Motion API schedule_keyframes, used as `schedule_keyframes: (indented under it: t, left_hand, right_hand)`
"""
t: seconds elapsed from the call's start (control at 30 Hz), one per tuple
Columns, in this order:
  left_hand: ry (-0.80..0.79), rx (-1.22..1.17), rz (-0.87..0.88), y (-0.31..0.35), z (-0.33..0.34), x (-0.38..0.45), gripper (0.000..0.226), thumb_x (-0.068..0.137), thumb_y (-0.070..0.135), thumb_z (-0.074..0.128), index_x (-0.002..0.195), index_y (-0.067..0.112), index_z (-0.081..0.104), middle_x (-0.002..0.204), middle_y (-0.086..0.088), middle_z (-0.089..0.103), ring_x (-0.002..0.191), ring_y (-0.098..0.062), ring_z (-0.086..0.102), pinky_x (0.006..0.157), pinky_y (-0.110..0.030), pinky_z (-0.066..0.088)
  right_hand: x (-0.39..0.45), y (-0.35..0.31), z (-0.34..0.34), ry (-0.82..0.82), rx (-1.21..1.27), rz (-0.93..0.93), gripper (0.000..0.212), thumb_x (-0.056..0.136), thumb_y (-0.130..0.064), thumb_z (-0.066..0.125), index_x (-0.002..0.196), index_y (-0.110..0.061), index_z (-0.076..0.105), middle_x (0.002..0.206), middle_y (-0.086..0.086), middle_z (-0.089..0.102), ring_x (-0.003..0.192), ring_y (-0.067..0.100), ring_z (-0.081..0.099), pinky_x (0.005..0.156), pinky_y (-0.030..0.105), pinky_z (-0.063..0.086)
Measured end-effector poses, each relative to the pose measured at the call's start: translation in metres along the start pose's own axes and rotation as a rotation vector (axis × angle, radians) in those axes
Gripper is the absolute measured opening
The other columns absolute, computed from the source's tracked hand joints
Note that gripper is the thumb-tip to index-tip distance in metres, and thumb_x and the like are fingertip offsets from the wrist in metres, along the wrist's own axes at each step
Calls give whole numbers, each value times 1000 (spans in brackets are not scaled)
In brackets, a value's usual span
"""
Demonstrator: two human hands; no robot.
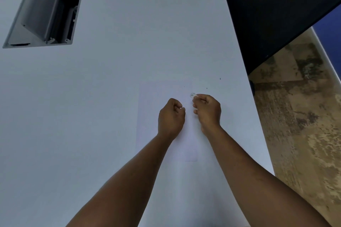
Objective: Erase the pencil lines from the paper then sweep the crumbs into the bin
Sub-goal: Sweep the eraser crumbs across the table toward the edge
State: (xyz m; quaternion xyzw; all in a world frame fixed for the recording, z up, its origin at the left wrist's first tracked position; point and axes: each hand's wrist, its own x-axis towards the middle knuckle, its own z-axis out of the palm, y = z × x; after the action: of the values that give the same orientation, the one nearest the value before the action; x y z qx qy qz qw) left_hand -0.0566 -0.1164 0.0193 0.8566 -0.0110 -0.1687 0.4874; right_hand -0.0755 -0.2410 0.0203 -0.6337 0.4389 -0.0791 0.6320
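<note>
Both bare forearms reach over the white paper sheet (158,116) on the pale table (110,79), left hand (171,116) curled empty, right hand (207,109) pinching a small clear eraser (192,95); erasing seems unfinished, dark crumbs (220,78) unswept, no bin visible.

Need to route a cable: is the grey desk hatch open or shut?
Open. The hatch lid stands tilted up, exposing the dark cavity beside it in the table.
</note>
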Motion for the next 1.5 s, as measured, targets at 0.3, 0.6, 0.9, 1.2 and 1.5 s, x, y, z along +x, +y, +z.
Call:
schedule_keyframes:
  t: [0.3,0.6,0.9,1.2,1.5]
  left_hand:
    - [-86,248,114,-20,-14,24,25,100,16,54,121,18,67,110,1,71,109,-17,59,83,-23,40]
    - [-39,394,339,-45,-41,57,23,99,12,58,116,13,73,116,-1,71,120,-24,56,91,-24,42]
    - [24,571,446,-84,-78,82,42,98,24,41,126,9,69,136,-10,65,136,-35,49,114,-45,40]
    - [37,612,404,-106,-99,103,49,104,25,35,149,11,51,158,-9,46,152,-31,33,122,-49,29]
    - [25,685,448,-116,-94,101,52,105,21,36,155,12,43,165,-5,35,156,-27,21,128,-39,10]
  right_hand:
    - [48,-30,32,-68,-347,-197,28,91,-46,64,96,-19,67,85,-11,66,80,10,62,72,26,49]
    - [116,-64,98,-138,-634,-507,10,88,-20,67,97,-15,68,96,2,70,87,19,63,73,28,49]
    - [151,-56,127,-152,-863,-734,10,82,-7,59,89,-11,64,94,11,63,89,34,58,69,41,49]
    - [121,-53,175,-242,-985,-947,39,86,-8,53,123,-10,64,124,7,64,118,35,52,88,47,43]
    - [125,-55,213,-296,-1542,-950,53,98,-26,46,149,-12,38,161,1,30,141,29,32,98,51,30]
